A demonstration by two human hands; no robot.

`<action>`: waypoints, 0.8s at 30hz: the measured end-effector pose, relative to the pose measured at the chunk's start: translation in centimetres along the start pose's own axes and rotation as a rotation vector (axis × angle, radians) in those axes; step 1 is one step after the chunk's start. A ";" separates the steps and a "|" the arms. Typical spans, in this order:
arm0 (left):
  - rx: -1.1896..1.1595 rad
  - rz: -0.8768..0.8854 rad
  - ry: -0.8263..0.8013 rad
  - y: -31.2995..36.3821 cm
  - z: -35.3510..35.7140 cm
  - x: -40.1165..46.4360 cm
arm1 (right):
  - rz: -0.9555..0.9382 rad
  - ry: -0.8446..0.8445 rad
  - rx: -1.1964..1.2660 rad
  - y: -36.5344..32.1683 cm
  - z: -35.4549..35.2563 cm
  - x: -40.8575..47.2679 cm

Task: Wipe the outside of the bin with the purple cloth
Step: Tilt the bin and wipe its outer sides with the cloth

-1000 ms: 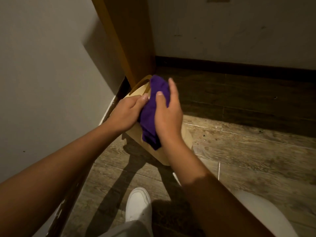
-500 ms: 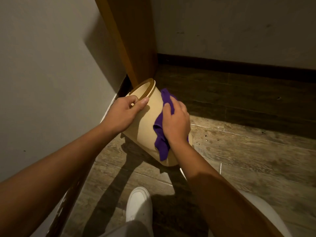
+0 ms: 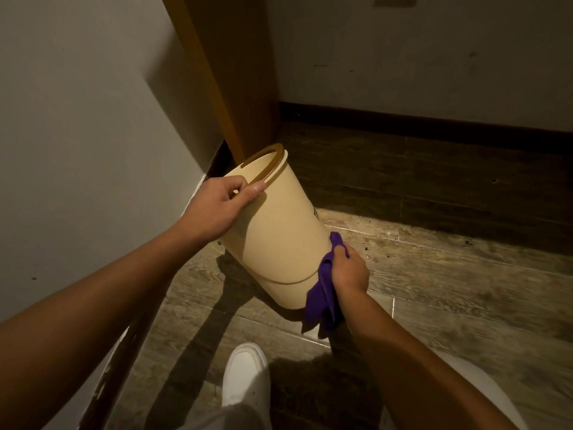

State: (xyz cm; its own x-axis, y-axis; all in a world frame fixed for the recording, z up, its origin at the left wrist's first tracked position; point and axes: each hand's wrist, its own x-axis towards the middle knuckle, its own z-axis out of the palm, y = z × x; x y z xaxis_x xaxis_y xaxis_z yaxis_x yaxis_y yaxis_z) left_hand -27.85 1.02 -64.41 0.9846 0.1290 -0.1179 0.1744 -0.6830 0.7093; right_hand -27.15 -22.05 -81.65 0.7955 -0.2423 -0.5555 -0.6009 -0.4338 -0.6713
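Dim wooden floor [image 3: 434, 274]; tilted bin [image 3: 279, 231], left hand [image 3: 217, 206] gripping rim, right hand [image 3: 350, 271] fingers clenching purple cloth [image 3: 322, 302].

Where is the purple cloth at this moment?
The purple cloth is in the right hand, pressed against the lower right side of the tilted bin, above the floor.

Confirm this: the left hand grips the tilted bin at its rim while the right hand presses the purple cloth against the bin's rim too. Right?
Not quite. In the head view the right hand holds the cloth low on the bin, near its base, not the rim. The left hand does grip the rim.
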 end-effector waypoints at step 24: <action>0.131 0.140 0.061 0.3 1.0 0.9 | -0.852 0.224 0.201 -9.0 2.0 -9.4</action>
State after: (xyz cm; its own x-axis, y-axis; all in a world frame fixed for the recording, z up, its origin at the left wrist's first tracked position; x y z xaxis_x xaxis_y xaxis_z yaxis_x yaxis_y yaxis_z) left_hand -26.93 0.22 -64.99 0.9975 0.0670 0.0207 0.0398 -0.7845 0.6189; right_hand -29.35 -14.14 -71.38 0.9611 -0.0809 0.2639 0.2134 -0.3888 -0.8963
